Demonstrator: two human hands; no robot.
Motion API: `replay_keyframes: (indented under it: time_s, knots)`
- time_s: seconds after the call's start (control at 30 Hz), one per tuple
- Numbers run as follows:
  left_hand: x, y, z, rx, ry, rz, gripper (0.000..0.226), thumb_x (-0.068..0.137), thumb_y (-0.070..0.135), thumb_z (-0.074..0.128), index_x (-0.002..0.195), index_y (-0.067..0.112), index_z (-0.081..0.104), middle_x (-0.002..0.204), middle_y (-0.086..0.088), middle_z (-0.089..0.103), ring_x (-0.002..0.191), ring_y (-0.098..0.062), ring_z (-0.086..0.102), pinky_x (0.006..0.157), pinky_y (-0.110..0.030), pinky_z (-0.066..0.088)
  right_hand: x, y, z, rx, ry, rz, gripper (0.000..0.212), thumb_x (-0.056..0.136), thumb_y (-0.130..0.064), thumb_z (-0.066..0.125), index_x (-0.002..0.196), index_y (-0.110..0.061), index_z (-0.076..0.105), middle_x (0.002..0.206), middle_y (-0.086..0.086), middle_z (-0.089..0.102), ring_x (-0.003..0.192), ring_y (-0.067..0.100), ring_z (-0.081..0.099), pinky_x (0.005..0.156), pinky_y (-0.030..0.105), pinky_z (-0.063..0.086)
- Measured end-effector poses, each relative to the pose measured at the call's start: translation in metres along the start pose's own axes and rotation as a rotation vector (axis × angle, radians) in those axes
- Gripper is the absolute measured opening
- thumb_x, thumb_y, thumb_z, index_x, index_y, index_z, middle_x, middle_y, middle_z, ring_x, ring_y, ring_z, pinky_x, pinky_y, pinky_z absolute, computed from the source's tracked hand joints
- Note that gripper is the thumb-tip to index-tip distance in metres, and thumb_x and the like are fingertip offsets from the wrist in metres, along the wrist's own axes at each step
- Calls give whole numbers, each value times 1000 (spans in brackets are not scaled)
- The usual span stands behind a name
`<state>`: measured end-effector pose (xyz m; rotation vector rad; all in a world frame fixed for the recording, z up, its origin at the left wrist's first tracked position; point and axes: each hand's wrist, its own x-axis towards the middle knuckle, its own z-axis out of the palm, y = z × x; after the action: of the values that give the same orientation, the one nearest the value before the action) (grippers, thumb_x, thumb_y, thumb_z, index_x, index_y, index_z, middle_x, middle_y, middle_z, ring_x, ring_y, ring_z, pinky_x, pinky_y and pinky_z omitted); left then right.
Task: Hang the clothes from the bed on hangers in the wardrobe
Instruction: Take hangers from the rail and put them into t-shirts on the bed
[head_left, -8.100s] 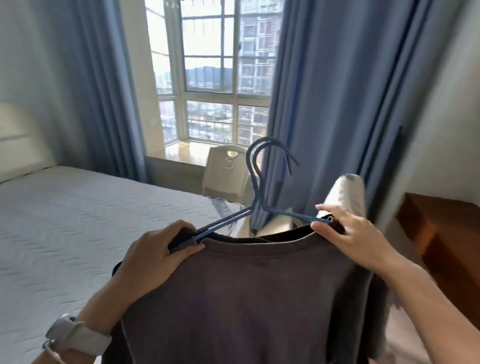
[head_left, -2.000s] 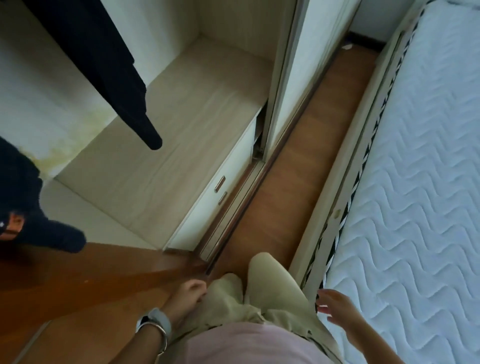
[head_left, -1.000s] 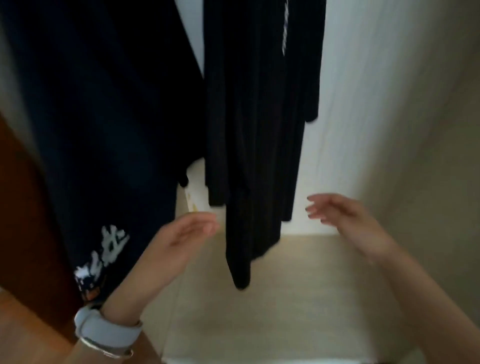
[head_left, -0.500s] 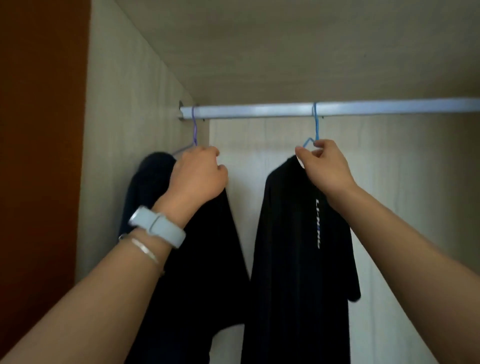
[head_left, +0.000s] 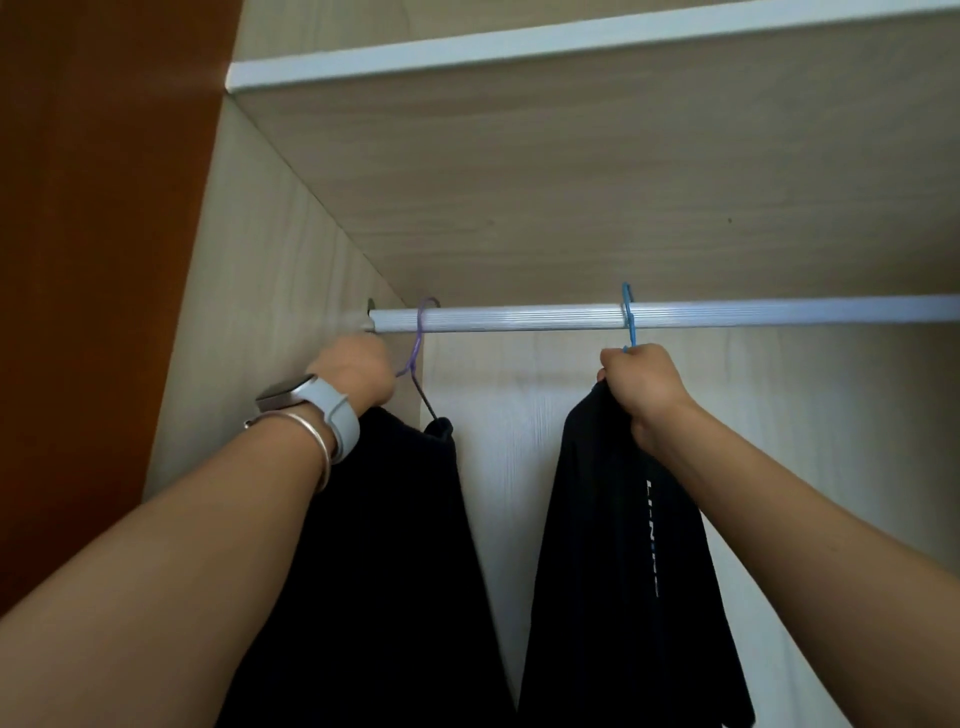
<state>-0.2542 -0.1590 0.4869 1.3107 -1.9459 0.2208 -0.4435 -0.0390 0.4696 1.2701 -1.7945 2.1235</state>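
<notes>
Head view: my left grip (head_left: 358, 374) clasps the purple hanger (head_left: 418, 338) and right grip (head_left: 641, 382) the blue hanger (head_left: 628, 317), both carrying dark garments (head_left: 613, 545) on the rail (head_left: 519, 318) toward its left end; hanging seems done, so release comes next.

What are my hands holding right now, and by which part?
The right hand grips the blue hanger by its neck, just below the hook. The left hand holds the purple hanger by one arm, beside the neck.
</notes>
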Motion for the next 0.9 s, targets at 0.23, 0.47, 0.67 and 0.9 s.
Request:
replay_keyframes:
  time_s: [0.23, 0.47, 0.67, 0.9]
  knots:
    - [8, 4, -24, -130, 117, 34, 35, 89, 10, 47, 120, -7, 51, 126, -26, 54, 116, -40, 52, 92, -39, 44, -16, -16, 22, 211, -78, -70, 12, 90, -11, 39, 79, -11, 45, 64, 6, 40, 61, 20, 38, 56, 28, 32]
    - [-32, 3, -18, -533, -41, 5, 25, 85, 7, 54, 106, -5, 60, 103, -19, 67, 95, -35, 65, 74, -36, 51, -67, -20, 66, 305, -301, -97, 17, 94, -26, 45, 94, -10, 53, 79, -5, 58, 65, 8, 49, 73, 27, 44]
    - [-97, -19, -20, -691, -234, -51, 28, 84, 27, 61, 61, 12, 56, 54, 1, 51, 43, -9, 38, 35, -11, 33, -121, 0, 78, 60, -388, -251, 35, 97, -31, 37, 109, -4, 55, 96, 10, 60, 89, 18, 52, 72, 22, 41]
    - [-178, -48, -37, -631, -259, -117, 48, 73, 51, 66, 74, 4, 71, 69, -5, 62, 69, -12, 51, 61, -17, 36, -184, 14, 63, 100, -493, -406, 34, 99, -19, 35, 100, 5, 59, 108, 14, 61, 97, 17, 56, 77, 13, 38]
